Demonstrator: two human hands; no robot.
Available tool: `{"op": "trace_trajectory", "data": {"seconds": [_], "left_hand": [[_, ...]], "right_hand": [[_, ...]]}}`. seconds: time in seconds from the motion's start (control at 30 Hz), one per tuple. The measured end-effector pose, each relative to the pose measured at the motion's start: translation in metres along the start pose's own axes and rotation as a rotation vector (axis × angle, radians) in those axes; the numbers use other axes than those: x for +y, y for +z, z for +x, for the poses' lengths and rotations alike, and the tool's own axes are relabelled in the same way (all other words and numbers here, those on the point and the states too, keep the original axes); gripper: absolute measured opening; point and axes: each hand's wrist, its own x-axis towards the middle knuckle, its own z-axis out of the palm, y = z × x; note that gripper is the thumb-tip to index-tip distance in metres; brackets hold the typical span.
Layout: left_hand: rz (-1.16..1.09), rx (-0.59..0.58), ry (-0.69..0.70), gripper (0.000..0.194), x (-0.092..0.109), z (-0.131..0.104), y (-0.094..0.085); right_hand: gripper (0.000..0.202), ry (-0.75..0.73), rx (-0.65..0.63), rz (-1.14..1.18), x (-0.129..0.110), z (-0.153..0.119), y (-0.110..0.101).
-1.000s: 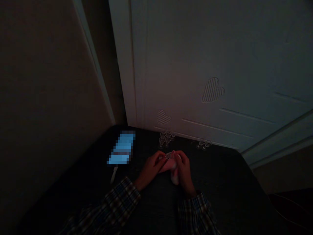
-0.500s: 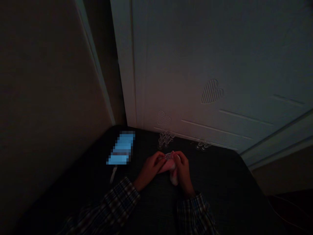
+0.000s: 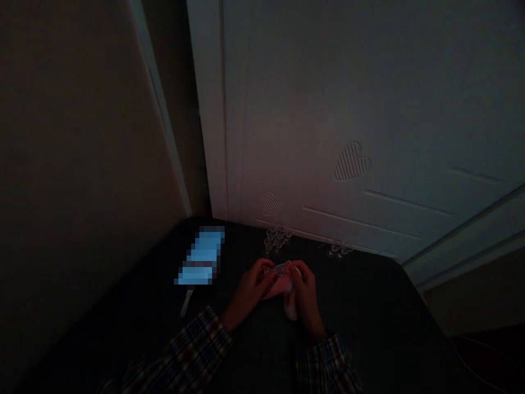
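Dim light hides much of the detail. My left hand [image 3: 249, 289] is closed on the left end of a small pink and white sock [image 3: 279, 285], fingers bent around its upper edge. On its right side my right hand [image 3: 305, 290] pinches the same sock near the top. One end of the sock hangs down beside the right palm. Between my fingertips, along the sock's upper edge, lies a small clear plastic piece [image 3: 280, 268]; its exact kind cannot be made out. Both hands are just above the dark tabletop.
Clear small plastic pieces [image 3: 277, 239] lie in a cluster behind my hands, and another small group [image 3: 339, 249] lies further right. A lit phone [image 3: 202, 256] with a white cable [image 3: 187, 302] is at the left. A white panel with hearts [image 3: 320, 137] borders the dark table [image 3: 369, 317].
The whole view has shifted slightly, so things sit a little lower in the picture. Both hands keep their hold on the sock, with only slight finger movement.
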Motion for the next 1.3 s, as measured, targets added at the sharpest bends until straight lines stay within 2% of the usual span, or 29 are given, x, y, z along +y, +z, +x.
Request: {"op": "trace_trajectory", "data": {"seconds": [0.17,0.47,0.87,1.1,1.3], "left_hand": [[0.055,0.005,0.053,0.027,0.001,-0.001,0.0],[0.099,0.011,0.057,0.026,0.003,-0.003,-0.001],[0.064,-0.033,-0.018,0.025,-0.01,0.001,-0.001],[0.169,-0.006,0.068,0.014,-0.01,0.0,-0.004],[0.271,-0.078,0.172,0.013,0.004,-0.01,-0.006]], "right_hand": [[0.022,0.001,-0.008,-0.006,0.002,0.001,0.001],[0.022,0.023,-0.013,-0.047,-0.002,0.002,0.0],[0.022,-0.001,-0.005,-0.034,0.002,-0.002,0.004],[0.022,-0.014,0.024,-0.044,0.001,-0.009,0.006],[0.025,-0.042,0.034,-0.094,-0.003,-0.028,0.001]]}}
